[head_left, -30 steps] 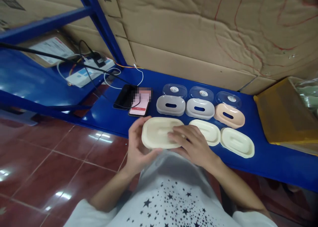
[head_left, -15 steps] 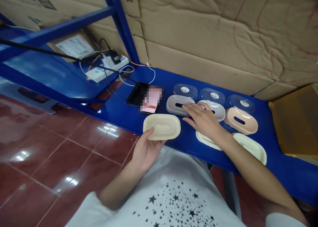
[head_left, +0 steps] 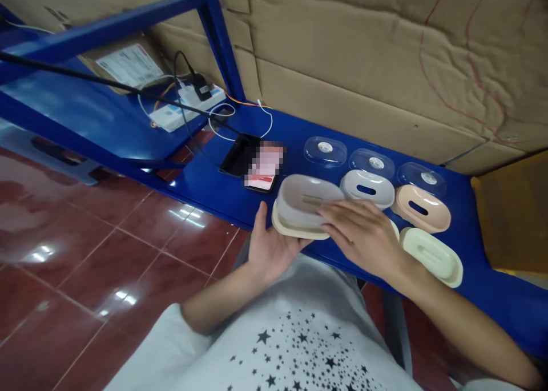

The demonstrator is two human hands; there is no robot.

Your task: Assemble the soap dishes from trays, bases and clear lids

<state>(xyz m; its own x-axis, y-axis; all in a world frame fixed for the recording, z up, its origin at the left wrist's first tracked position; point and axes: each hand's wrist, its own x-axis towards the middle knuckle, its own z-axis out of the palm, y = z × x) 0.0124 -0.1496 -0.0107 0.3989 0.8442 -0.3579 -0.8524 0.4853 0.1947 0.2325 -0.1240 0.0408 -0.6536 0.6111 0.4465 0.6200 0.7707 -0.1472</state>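
My left hand [head_left: 272, 254] supports a cream soap dish base [head_left: 282, 226] from below, with its thumb raised at the left side. A grey slotted soap tray [head_left: 295, 194] sits over that base, slightly tilted. My right hand [head_left: 368, 231] grips the grey tray at its right end; the fingertips lie near its slot. Just beyond are a white slotted tray [head_left: 384, 194] and a peach slotted tray [head_left: 437, 213] on the blue table. A pale green base [head_left: 443, 258] lies nearer me, and another base [head_left: 394, 229] is mostly hidden behind my right hand.
Three clear lids [head_left: 371, 164] with round stickers line the back of the blue table [head_left: 492, 299]. A phone [head_left: 269, 165] leans on a black holder [head_left: 234, 158] at left. Beyond are a power strip [head_left: 173, 117] with cables and a blue metal frame [head_left: 218, 48]. A brown box [head_left: 509, 225] stands right.
My right hand has lifted the grey slotted tray off the table and brought it toward me onto the cream base. My left hand has moved right with the base.
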